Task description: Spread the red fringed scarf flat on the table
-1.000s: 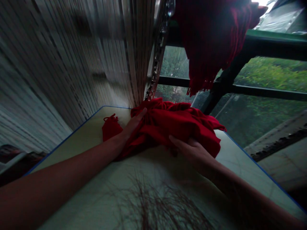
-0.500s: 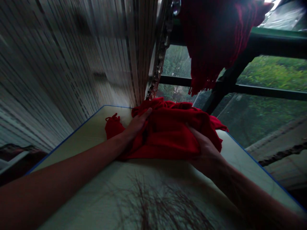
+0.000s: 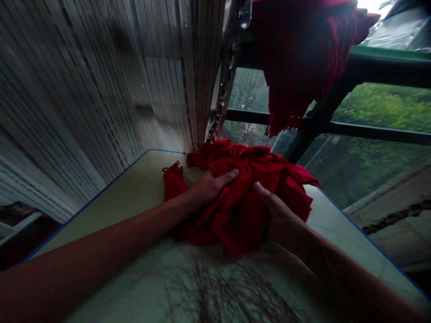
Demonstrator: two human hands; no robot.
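A crumpled red scarf (image 3: 245,206) with a fringed end lies bunched on the pale table (image 3: 134,197). From the left, my left hand (image 3: 210,186) grips its folds, thumb lying on top and the other fingers hidden in the cloth. My right hand (image 3: 278,206) holds the scarf's right part, its thumb up on the cloth and its fingers out of sight beneath. The scarf's near edge sags toward me between the two hands.
A striped string curtain (image 3: 158,89) hangs at the left, with a beaded strand (image 3: 220,105) at its edge. Another fringed red scarf (image 3: 296,67) hangs before the window (image 3: 380,107). A blue edging (image 3: 101,196) runs round the table. Dark hair strands cross the bottom of the view.
My hands have come closer together, the left moving right. The scarf between them has gone from a smoother stretched panel to gathered folds, and its near edge now hangs lower toward me.
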